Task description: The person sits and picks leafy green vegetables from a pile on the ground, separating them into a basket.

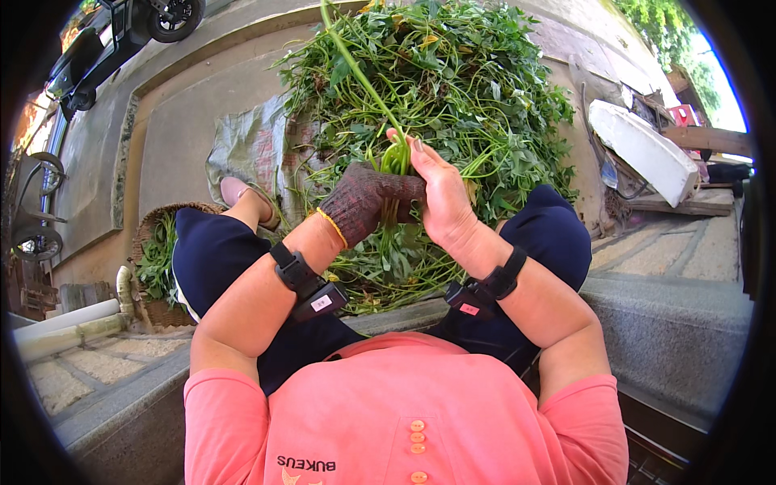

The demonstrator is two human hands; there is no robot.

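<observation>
My left hand (364,203), in a dark knitted glove with a yellow cuff edge, is closed around a bundle of green vine stems (395,159). Leaves hang from the bundle below the glove. Close against it on the right, my bare right hand (447,197) has its thumb and fingertips on the looped top of the stems. One long stem (357,68) runs from these fingers up to the top of the view. Beyond both hands spreads a large heap of leafy green vines (473,91), some leaves yellowed.
A wicker basket (143,233) with green leaves stands beside my left knee. A woven plastic sack (245,142) lies partly beneath the heap. To the right are a white trough-like object (642,151) and wooden planks (706,140). Pipes (73,330) and a scooter (91,66) are at left.
</observation>
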